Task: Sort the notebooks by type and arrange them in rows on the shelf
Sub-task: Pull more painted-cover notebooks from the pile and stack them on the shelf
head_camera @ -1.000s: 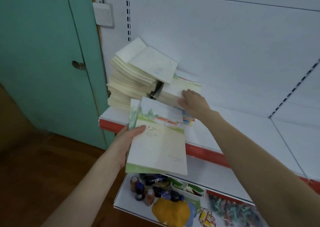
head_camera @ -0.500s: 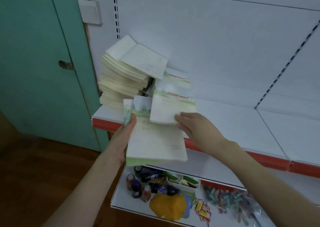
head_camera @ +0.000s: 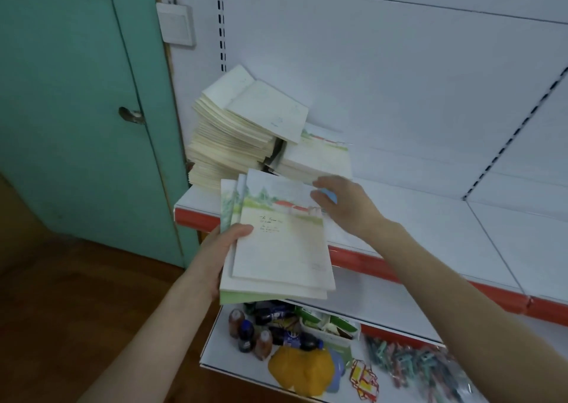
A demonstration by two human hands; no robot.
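Note:
My left hand (head_camera: 226, 246) grips a small fanned pile of landscape-cover notebooks (head_camera: 279, 242) by its left edge, thumb on top, in front of the white shelf (head_camera: 430, 227). My right hand (head_camera: 344, 202) hovers at the pile's upper right corner with loosely spread fingers and holds nothing. On the shelf's left end stands a tall stack of cream notebooks (head_camera: 233, 132). Beside that stack lies a lower pile of landscape-cover notebooks (head_camera: 319, 156).
A teal door (head_camera: 76, 110) and a wall switch (head_camera: 176, 24) are to the left. The lower shelf (head_camera: 215, 350) holds small bottles (head_camera: 249, 335), a yellow bag (head_camera: 301, 369) and a heap of clothes pegs (head_camera: 412, 362). The upper shelf stretches bare to the right.
My right hand carried a landscape notebook from the shelf pile, laid it on the pile in my left hand and let go of it.

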